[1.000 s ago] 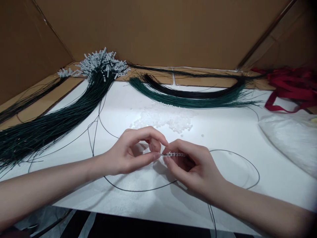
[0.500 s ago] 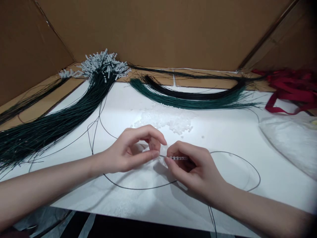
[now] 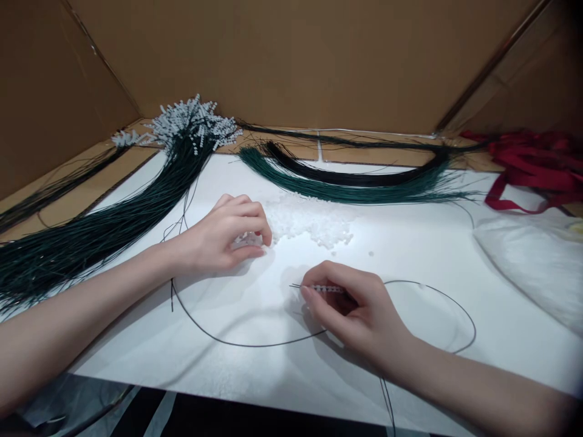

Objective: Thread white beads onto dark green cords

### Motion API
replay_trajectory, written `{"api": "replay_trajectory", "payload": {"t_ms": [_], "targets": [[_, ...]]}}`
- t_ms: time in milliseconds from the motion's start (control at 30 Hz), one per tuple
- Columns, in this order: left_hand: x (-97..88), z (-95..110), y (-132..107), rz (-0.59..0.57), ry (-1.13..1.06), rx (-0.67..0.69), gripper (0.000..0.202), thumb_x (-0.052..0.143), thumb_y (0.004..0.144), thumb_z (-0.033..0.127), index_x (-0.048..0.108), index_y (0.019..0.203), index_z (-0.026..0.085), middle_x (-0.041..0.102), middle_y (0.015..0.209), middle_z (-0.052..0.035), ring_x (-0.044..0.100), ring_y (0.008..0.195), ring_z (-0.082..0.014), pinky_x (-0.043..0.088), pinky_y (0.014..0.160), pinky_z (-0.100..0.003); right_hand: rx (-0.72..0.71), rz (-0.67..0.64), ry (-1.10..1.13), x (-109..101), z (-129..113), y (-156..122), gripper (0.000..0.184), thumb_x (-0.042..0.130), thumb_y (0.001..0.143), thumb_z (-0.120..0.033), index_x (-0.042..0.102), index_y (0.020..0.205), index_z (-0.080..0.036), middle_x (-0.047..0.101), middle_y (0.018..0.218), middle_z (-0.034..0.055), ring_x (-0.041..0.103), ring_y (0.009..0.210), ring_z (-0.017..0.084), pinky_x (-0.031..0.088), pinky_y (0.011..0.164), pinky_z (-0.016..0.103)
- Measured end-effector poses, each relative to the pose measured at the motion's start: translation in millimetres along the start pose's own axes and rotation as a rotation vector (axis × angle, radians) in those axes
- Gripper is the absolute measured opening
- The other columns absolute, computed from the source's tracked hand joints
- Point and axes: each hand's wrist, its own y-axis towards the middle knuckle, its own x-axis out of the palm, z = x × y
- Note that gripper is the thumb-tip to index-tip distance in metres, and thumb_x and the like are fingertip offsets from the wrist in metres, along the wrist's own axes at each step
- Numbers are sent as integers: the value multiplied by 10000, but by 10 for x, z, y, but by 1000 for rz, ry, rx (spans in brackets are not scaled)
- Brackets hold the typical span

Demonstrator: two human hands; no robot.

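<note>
The left hand (image 3: 223,233) curls its fingertips into the left edge of the one bead pile (image 3: 314,221) on the bench (image 3: 410,255); whether it grips a bead cannot be told. Nearer and to the right, the right hand (image 3: 355,309) pinches one wire (image 3: 255,345) beside its beaded tip. Threading another bead would call for a fine pinch and steady aim. Two wire bundles (image 3: 113,224) lie left and far.

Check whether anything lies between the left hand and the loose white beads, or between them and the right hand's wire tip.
Nothing visible does. The left hand touches the edge of the bead pile; only bare white sheet separates it from the wire tip in the right hand.
</note>
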Motion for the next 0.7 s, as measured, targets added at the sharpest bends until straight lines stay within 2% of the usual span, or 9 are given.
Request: {"api": "replay_trajectory", "payload": {"t_ms": [167, 300, 367, 433, 533, 700], "targets": [[5, -38, -2, -71, 15, -20, 63, 609, 880, 238, 659, 869, 202, 617, 927, -33, 491, 918, -209, 266, 836, -352, 17, -2, 0, 8, -5, -2, 119, 555, 852, -145, 596, 741, -156, 469, 597, -41, 363, 503, 67, 307, 457, 201], [10, -37, 2, -27, -33, 12, 76, 597, 895, 213, 652, 848, 189, 630, 888, -27, 511, 894, -196, 275, 827, -348, 36, -1, 11, 10, -1, -5, 118, 554, 856, -143, 591, 746, -160, 461, 597, -44, 366, 510, 70, 308, 465, 202], [7, 23, -1, 20, -191, -2, 84, 585, 912, 204, 634, 852, 172, 641, 870, -20, 542, 859, -170, 324, 833, -330, 50, 1, 24, 10, -1, -5, 116, 552, 860, -146, 590, 752, -162, 458, 601, -45, 365, 512, 70, 305, 467, 203], [15, 124, -10, 54, -438, -58, 84, 575, 929, 210, 624, 883, 159, 650, 879, -20, 578, 838, -144, 395, 818, -294, 67, 4, 39, 10, -4, -2, 118, 554, 860, -154, 587, 747, -163, 438, 585, -51, 354, 503, 69, 295, 460, 203], [56, 295, -31, 51, -738, -115, 76, 589, 927, 201, 637, 919, 143, 665, 905, -36, 614, 865, -135, 464, 813, -259, 85, 8, 58, 8, -11, 4, 113, 557, 861, -167, 591, 754, -164, 433, 574, -55, 347, 495, 69, 293, 458, 204], [138, 439, -45, 53, -945, -209, 46, 652, 885, 164, 672, 896, 125, 682, 877, -31, 632, 849, -109, 497, 794, -203, 101, 18, 88, -7, -19, 4, 119, 564, 863, -196, 609, 759, -159, 447, 569, -49, 356, 493, 75, 297, 456, 209]]}}
